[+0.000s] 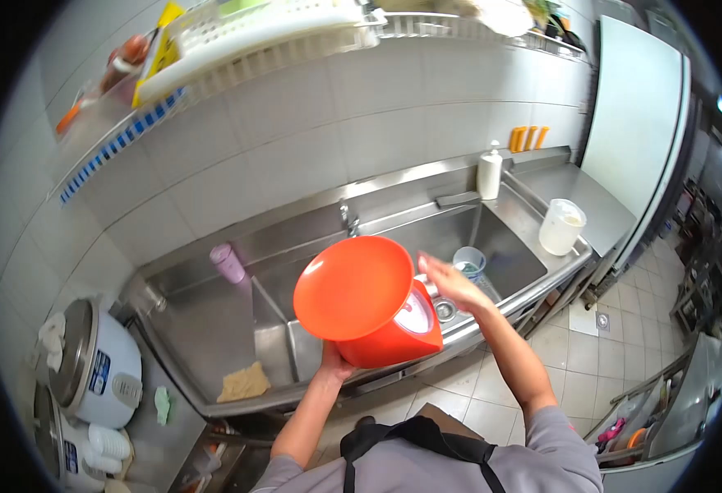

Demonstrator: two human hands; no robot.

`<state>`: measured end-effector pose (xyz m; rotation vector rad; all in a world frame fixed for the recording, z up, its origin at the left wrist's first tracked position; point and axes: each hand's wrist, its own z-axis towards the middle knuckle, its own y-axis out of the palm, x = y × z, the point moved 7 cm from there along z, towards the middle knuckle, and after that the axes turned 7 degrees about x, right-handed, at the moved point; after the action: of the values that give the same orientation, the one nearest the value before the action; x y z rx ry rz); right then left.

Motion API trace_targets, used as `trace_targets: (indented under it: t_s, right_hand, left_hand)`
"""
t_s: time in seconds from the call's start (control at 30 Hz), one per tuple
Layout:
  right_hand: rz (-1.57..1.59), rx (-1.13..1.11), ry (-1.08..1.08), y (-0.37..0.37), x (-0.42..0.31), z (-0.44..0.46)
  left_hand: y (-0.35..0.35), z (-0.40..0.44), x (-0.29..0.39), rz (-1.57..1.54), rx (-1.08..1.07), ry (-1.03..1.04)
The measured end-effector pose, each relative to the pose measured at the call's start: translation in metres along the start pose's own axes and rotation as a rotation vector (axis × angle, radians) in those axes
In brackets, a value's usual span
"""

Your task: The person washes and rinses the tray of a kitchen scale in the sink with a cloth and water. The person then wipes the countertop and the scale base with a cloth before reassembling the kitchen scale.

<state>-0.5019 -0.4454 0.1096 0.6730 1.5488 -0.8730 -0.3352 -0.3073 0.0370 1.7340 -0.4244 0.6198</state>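
Observation:
A red-orange kitchen scale with a round dial and a wide dish-shaped pan is held up over the front edge of the sink, tilted. My left hand grips it from below on the left; part of the fingers is hidden under the body. To the right of the pan, my right hand has its fingers stretched out, slightly blurred. It is close to the scale's dial side; whether it touches cannot be told.
Below runs a steel sink with a faucet and a clear cup. A pump bottle and a plastic jug stand at the right. At left are a purple bottle, a tan cloth and a rice cooker.

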Motion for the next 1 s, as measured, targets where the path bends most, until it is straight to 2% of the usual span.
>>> trace_targets:
  t_s: [0.03, 0.1, 0.13, 0.23, 0.4, 0.53, 0.63, 0.7, 0.87, 0.97, 1.0]
  right_hand:
    - [0.019, -0.042, 0.112, -0.007, 0.036, -0.004]
    - [0.48, -0.092, -0.019, -0.02, 0.015, -0.037]
    - [0.726, -0.116, 0.039, -0.033, 0.012, -0.048]
    - [0.781, 0.02, -0.057, -0.075, 0.009, -0.073]
    - [1.022, 0.169, -0.177, -0.109, 0.019, -0.097]
    - [1.068, 0.341, -0.352, -0.126, 0.016, -0.09]
    - [1.064, 0.398, -0.46, -0.131, 0.014, -0.071]
    - [1.041, 0.418, -0.495, -0.131, 0.015, -0.062]
    - [1.107, 0.357, -0.467, -0.109, 0.035, -0.027]
    - [1.229, 0.256, -0.389, -0.089, 0.048, -0.008]
    - [1.221, 0.237, -0.366, -0.084, 0.048, -0.005]
  left_hand:
    - [0.014, 0.01, -0.005, 0.077, -0.077, -0.009]
    - [0.049, 0.031, -0.016, 0.039, -0.128, -0.206]
    - [0.067, 0.04, -0.024, 0.018, -0.146, -0.307]
    - [0.109, 0.069, -0.038, 0.167, -0.21, -0.391]
    - [0.18, 0.104, -0.053, -0.005, -0.614, -0.639]
    - [0.204, 0.114, -0.051, 0.188, -0.591, -0.604]
    - [0.186, 0.141, -0.058, 0.043, -0.61, -0.487]
    - [0.179, 0.131, -0.057, 0.092, -0.596, -0.387]
    - [0.145, 0.115, -0.061, 0.234, -0.708, -0.204]
    - [0.131, 0.112, -0.056, 0.263, -0.562, -0.111]
    - [0.12, 0.116, -0.059, 0.241, -0.573, -0.111]
